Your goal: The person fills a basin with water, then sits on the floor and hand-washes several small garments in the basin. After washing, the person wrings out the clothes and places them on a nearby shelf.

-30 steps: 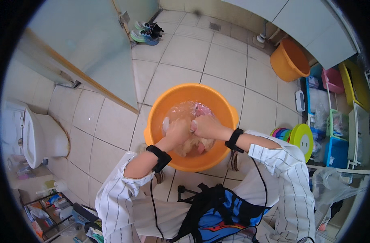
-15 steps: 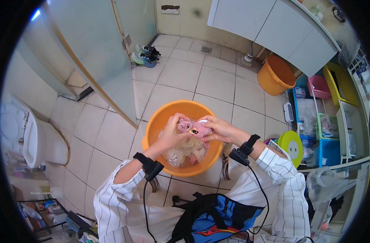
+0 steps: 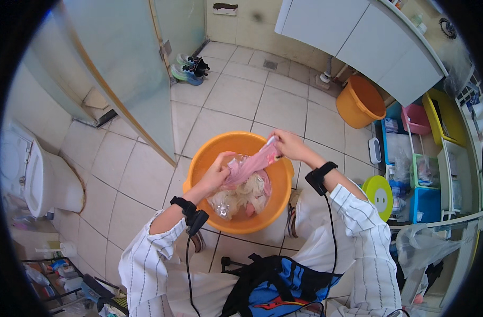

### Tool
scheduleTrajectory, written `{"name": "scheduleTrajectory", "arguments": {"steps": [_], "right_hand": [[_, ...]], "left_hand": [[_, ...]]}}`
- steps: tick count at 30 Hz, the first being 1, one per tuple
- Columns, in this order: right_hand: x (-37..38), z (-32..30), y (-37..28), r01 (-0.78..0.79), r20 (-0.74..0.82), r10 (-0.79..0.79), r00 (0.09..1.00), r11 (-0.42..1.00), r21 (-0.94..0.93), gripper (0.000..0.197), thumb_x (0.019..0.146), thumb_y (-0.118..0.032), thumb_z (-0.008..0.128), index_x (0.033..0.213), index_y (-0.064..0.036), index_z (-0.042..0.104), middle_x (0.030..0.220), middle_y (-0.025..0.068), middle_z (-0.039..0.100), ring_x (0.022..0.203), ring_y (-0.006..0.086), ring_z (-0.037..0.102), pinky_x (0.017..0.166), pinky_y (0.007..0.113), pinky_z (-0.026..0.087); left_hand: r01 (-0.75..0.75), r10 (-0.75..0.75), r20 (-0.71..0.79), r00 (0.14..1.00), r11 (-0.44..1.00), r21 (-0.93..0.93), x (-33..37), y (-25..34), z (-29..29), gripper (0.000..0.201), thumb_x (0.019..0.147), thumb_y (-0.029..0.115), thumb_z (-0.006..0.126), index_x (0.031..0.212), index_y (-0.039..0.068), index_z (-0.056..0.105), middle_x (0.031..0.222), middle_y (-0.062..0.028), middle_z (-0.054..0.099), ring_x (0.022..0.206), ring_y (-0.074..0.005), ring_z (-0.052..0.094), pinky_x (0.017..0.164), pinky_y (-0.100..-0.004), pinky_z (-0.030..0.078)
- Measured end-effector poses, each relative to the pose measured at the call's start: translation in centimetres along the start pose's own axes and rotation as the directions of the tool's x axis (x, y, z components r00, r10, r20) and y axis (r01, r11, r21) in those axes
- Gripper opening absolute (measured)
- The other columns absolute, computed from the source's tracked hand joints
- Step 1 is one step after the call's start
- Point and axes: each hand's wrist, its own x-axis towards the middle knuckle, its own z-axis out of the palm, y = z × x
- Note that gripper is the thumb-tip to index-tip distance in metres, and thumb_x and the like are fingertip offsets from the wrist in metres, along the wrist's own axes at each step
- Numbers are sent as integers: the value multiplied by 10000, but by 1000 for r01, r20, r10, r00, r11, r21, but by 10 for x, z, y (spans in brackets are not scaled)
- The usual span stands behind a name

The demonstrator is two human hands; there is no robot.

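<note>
A round orange basin [image 3: 282, 203] stands on the tiles between my feet. Above it a pink cloth item [image 3: 249, 167], long and narrow like a sock with a small dark-and-light print, is stretched between my hands. My left hand [image 3: 217, 173] grips its lower end over the basin's left side. My right hand [image 3: 287, 146] pinches the upper end near the far right rim. Below lie wet cream-coloured cloths [image 3: 250, 191] with some pink fabric, and clear suds or water at the left.
A frosted glass door [image 3: 128, 79] and a toilet [image 3: 56, 182] are to the left, with sneakers [image 3: 188, 71] by the door. On the right stand an orange bucket [image 3: 358, 103], a green-lidded stool [image 3: 378, 196] and shelves of coloured bins [image 3: 425, 202].
The pink item was bunched between both hands; now it is pulled out lengthwise. My right hand has moved up and right, my left slightly left.
</note>
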Motion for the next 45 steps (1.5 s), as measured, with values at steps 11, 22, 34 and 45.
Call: {"name": "scheduleTrajectory", "arguments": {"steps": [11,22,34,45], "right_hand": [[55,12,121,-280,-352,124,928,855,-437,270,721,-62,617,991,-63,632,877,169,650,916,333,620,830,397,478],[32,44,50,-53,-266,-51,963,926,-373,191,736,-115,595,898,-29,649,880,206,607,856,383,590,787,445,471],[48,244,106,-326,135,458,879,781,-532,413,796,-149,550,1183,-6,527,1064,258,609,969,365,618,818,458,487],[21,172,39,-277,648,346,679,937,-210,253,743,-191,712,938,-33,684,752,95,671,621,206,624,572,317,490]], "left_hand": [[30,-1,-46,999,763,645,46,-14,-30,348,841,185,589,1155,67,496,922,-74,604,808,-162,587,609,-303,499],[-132,80,-372,925,984,-118,65,-23,-6,153,901,159,507,1031,84,537,943,-34,613,818,-118,619,637,-236,471],[-26,113,-512,852,984,174,55,-77,-73,197,835,175,591,960,26,564,837,-98,622,775,-198,606,691,-317,480],[161,100,-470,877,861,483,76,-113,-52,218,819,155,555,953,-10,601,939,-224,643,905,-348,627,763,-417,486]]}}
